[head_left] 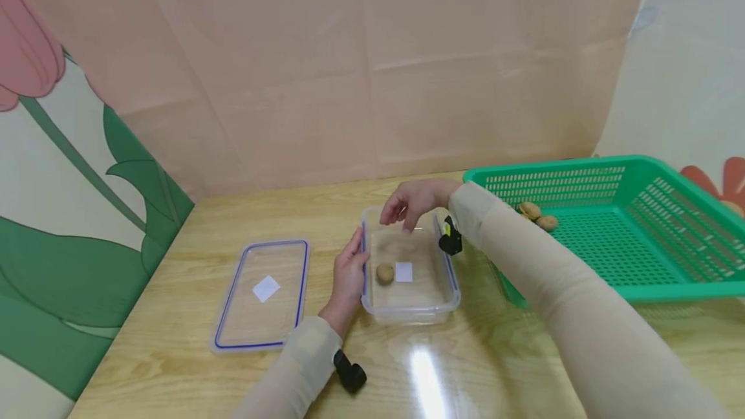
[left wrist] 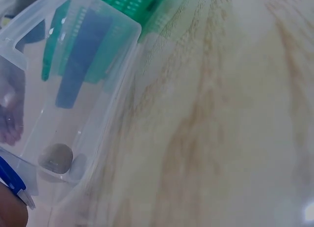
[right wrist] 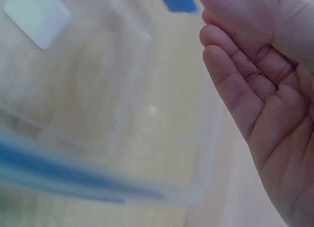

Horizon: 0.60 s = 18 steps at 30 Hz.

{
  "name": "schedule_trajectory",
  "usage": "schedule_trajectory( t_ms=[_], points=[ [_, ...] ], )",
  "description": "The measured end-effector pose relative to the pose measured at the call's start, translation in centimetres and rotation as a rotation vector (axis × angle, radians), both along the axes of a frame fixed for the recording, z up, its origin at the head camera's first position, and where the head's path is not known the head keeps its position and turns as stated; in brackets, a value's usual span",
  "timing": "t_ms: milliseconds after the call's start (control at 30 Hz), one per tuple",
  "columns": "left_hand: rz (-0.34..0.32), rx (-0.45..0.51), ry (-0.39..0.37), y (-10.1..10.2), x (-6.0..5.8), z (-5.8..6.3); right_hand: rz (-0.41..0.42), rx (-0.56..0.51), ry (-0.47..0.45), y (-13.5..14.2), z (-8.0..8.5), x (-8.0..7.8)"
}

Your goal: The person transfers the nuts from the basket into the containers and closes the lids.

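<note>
A clear plastic food container (head_left: pixel 410 309) with a blue-lined rim stands on the table. Inside it lie one walnut (head_left: pixel 385 273) and a white square (head_left: pixel 404 272). My left hand (head_left: pixel 346 280) holds the container's left side, fingers along the outer wall and thumb at the rim. Over the far end of the container hovers my right hand (head_left: pixel 416 202), its fingers loosely bent. In the right wrist view that hand (right wrist: pixel 267 89) shows nothing in its palm. Through the clear wall, the walnut (left wrist: pixel 56 158) appears in the left wrist view.
A green plastic basket (head_left: pixel 628 238) stands on the right, with several walnuts (head_left: pixel 531 211) in its far left corner. Left of the container lies its clear lid (head_left: pixel 262 322) with a blue seal and a white square. A pinkish sheet (head_left: pixel 372 83) hangs behind the table.
</note>
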<state>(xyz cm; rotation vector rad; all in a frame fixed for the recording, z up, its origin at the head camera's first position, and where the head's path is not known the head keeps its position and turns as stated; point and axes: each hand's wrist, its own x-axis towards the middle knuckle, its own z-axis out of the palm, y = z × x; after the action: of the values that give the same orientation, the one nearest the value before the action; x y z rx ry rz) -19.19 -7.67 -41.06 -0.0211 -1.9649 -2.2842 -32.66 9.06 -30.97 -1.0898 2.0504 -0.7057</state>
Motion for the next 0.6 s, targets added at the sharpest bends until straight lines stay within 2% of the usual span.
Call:
schedule_trajectory(
  t_ms=[100,267,400,600],
  points=[
    [-0.002,0.009,-0.006,0.1,0.0,-0.1,-0.032,-0.023,0.008,1.6,1.1,-0.2],
    [-0.001,0.009,-0.022,0.0,0.1,-0.1,-0.141,-0.039,-0.004,4.6,2.7,-0.5],
    [0.004,-0.006,-0.025,0.0,0.1,0.0,-0.222,-0.072,0.014,7.3,3.6,-0.5],
    [0.000,-0.027,-0.027,-0.2,0.1,0.1,-0.316,-0.052,0.029,10.9,4.7,-0.2]
  ],
)
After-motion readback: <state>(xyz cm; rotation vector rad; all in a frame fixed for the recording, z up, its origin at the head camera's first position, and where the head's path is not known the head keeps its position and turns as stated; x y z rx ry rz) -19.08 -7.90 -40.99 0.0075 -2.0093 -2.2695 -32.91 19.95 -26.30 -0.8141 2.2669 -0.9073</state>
